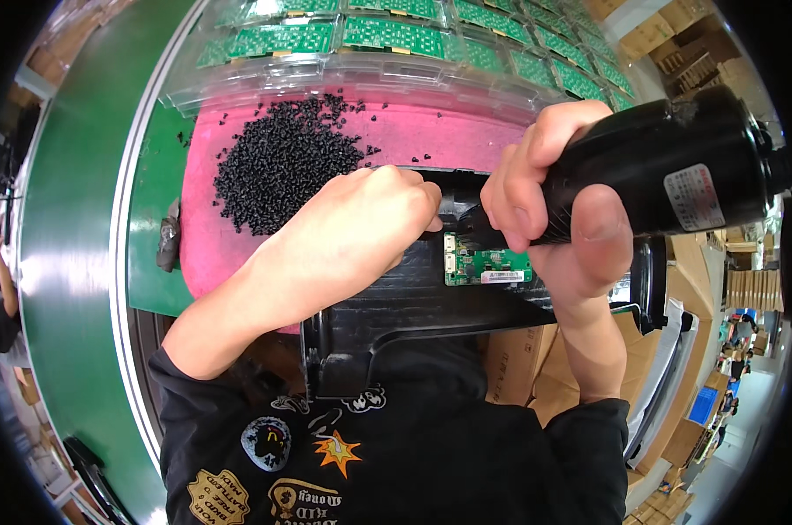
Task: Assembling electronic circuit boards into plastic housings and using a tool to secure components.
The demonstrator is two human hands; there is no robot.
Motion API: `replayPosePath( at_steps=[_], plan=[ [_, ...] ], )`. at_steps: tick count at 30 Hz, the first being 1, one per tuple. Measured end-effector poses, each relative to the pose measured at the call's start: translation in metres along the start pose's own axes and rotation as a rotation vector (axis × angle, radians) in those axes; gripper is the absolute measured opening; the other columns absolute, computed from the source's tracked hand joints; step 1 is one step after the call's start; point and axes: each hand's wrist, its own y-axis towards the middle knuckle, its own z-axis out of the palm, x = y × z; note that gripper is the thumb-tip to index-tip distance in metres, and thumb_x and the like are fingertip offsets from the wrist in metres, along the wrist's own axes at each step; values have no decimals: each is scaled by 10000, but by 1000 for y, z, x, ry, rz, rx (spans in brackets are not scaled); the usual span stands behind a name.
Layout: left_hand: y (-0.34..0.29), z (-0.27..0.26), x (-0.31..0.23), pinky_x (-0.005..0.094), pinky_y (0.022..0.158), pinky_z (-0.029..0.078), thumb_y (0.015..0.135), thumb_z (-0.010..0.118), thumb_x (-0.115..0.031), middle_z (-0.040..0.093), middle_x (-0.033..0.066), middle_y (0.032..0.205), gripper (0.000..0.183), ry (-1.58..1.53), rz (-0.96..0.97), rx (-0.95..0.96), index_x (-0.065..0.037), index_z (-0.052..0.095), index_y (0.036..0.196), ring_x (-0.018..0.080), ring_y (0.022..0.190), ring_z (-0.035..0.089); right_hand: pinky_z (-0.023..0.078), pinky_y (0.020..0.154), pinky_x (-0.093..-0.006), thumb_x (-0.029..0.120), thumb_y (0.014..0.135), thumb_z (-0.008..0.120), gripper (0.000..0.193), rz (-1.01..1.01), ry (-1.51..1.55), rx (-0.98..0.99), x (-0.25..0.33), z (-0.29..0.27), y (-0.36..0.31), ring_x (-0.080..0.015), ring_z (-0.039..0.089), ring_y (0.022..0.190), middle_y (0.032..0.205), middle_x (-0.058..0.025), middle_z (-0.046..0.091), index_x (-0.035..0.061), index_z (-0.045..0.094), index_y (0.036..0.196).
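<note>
I see the small green circuit board (481, 262) seated in a black moulded plastic housing (431, 306) at frame centre, overhanging the bench edge toward my chest. My right hand (553, 206), at three o'clock, is clamped around a black electric screwdriver (667, 166), its tip hidden at the board's upper edge. My left hand (361, 232) is curled together, fingertips pressing at the tip, likely steadying a screw. I judge the driver should stay square to the board. At eleven o'clock, glossy black screws (282, 162) heap on a pink foam mat (413, 131); beyond, clear trays of green boards (387, 35).
</note>
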Motion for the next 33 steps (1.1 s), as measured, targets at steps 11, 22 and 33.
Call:
replayPosePath(
  at_steps=[11,22,33],
  plan=[
    [8,-5,-9,442,652,499,822,708,-115,611,154,811,189,-153,115,0,19,593,890,372,769,628,407,551,-253,534,884,642,538,-230,352,159,34,-24,-5,-87,490,543,699,19,530,71,497,1118],
    [10,-4,-7,382,604,506,730,785,-59,638,113,785,217,-296,228,-143,15,626,858,318,709,642,449,599,-255,453,816,725,492,-298,411,-24,44,-14,-20,-80,528,547,712,38,560,91,488,1050],
    [12,-1,-5,358,590,505,749,795,-80,667,101,747,176,-438,138,52,7,673,840,281,673,656,457,507,-266,553,821,733,570,-86,344,121,37,-20,-26,-92,539,521,678,29,578,92,490,1051]
  ],
)
